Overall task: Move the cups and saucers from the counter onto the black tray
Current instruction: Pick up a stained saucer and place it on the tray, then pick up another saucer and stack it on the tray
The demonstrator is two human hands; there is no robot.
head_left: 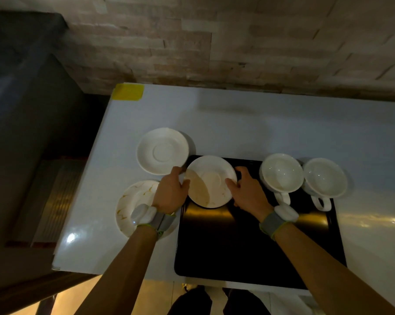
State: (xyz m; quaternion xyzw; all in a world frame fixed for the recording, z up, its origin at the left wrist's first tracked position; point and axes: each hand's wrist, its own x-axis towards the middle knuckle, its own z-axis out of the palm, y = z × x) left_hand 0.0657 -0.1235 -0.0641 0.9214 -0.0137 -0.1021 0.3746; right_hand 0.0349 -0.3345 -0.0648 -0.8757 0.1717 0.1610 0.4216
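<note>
A stained white saucer (211, 181) is over the far left corner of the black tray (237, 244). My left hand (172, 192) grips its left rim and my right hand (246, 189) grips its right rim. Whether it rests on the tray or hangs just above it, I cannot tell. A clean white saucer (162, 151) lies on the white counter (248, 123) left of the tray's far corner. Another saucer with brown streaks (133, 201) lies on the counter under my left wrist. Two white cups (282, 172) (325, 177) stand at the tray's far right, handles toward me.
A yellow sticker (128, 92) marks the counter's far left corner. A stone-tile wall (237, 42) runs behind the counter. To the left is a dark steel surface (21, 110) beyond a gap. The counter's near edge lies just below the tray.
</note>
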